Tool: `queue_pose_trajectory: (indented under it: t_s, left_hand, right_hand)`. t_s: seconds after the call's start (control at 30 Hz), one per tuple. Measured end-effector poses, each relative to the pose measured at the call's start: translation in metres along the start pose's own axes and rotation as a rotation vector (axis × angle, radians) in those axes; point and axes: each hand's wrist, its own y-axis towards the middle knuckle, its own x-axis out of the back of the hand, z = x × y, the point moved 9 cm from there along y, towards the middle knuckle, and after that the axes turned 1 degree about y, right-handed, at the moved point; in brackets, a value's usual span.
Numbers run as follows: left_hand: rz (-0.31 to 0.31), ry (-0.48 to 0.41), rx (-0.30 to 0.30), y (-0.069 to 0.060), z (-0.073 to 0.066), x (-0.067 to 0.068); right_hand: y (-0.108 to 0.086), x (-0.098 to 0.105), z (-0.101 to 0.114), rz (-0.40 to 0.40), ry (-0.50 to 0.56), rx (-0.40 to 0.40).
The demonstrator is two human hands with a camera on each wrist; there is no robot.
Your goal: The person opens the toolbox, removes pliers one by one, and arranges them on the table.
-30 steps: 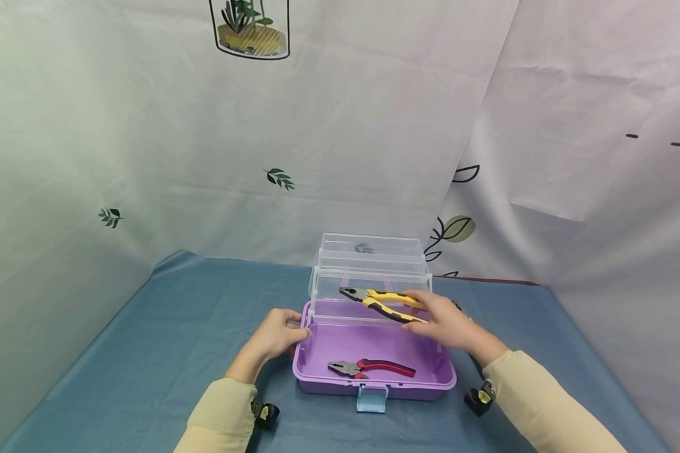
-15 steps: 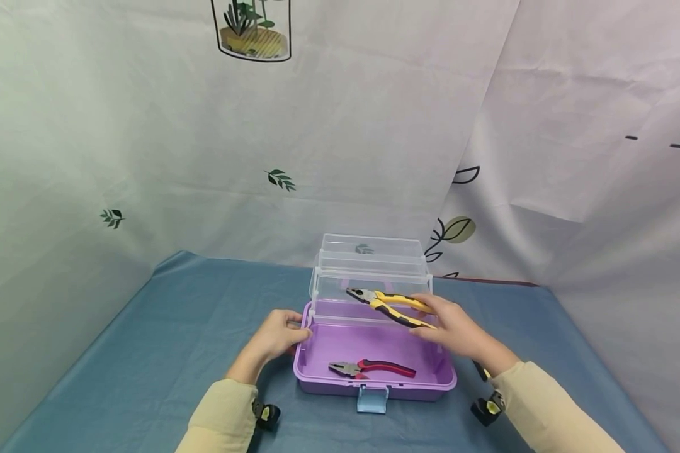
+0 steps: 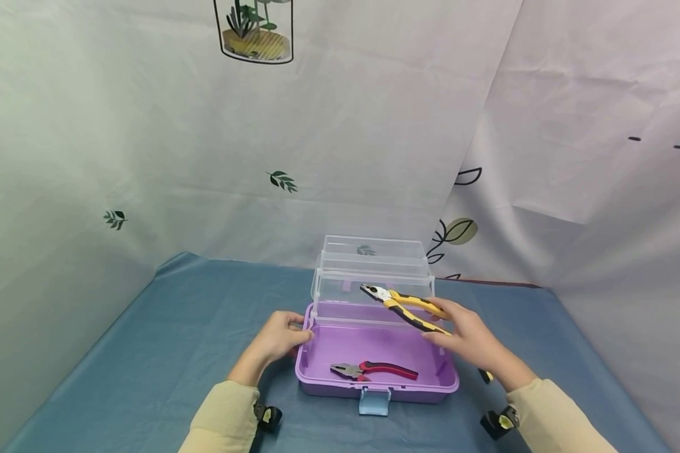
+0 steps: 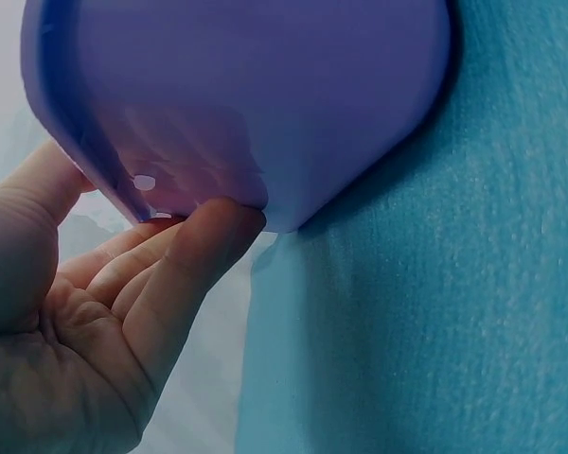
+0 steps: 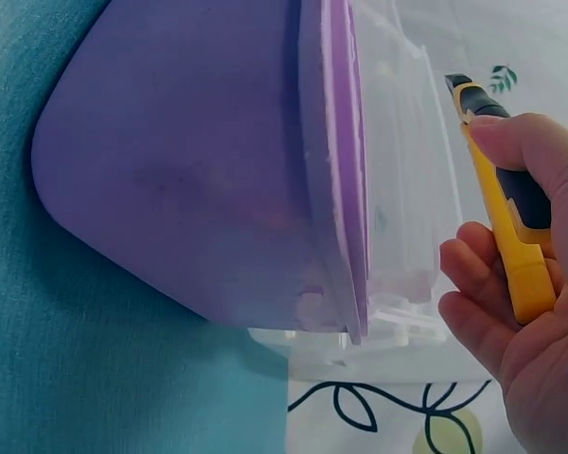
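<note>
In the head view a purple toolbox (image 3: 376,397) stands with its clear lid (image 3: 376,251) tipped back. My left hand (image 3: 277,340) grips its left side, thumb over the rim; the left wrist view shows the fingers (image 4: 204,241) against the outer wall. Above the box, my right hand (image 3: 470,333) holds combination pliers (image 3: 402,305) with yellow and black handles. Their grey jaws point up and left, and the handles are spread. On the box floor lie red-and-black-handled pliers (image 3: 374,370), apart from both hands.
A light blue latch (image 3: 374,402) hangs at the box front. Beside the right wrist, a small yellow-and-black object (image 3: 486,376) shows, mostly hidden by the arm. Blue cloth (image 3: 164,365) covers the table; pale printed fabric (image 3: 374,126) hangs behind it.
My right hand has moved right and slightly down with the yellow-handled pliers. The left hand keeps its grip on the toolbox, and the red-handled pliers stay in place.
</note>
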Motion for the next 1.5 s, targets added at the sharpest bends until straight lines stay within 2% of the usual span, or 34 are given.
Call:
queue_pose_trajectory:
  t_s: [0.2, 0.43, 0.6, 1.0, 1.5]
  left_hand:
    - [0.006, 0.003, -0.013, 0.000, -0.003, 0.001]
    - [-0.006, 0.014, -0.005, 0.000, -0.002, 0.001]
    - [0.008, 0.015, -0.001, -0.003, -0.001, -0.002]
    - [0.020, 0.004, -0.030, -0.001, -0.002, -0.001]
    - [0.013, 0.016, -0.028, -0.001, -0.003, 0.000]
  right_hand:
    - [-0.004, 0.007, -0.005, -0.039, 0.003, -0.025]
    - [-0.010, 0.013, -0.010, -0.068, -0.017, -0.016]
    - [-0.019, 0.017, -0.014, -0.097, -0.023, -0.003]
    - [-0.026, 0.028, -0.022, -0.146, -0.050, -0.012]
    - [-0.032, 0.035, -0.029, -0.167, -0.011, -0.062]
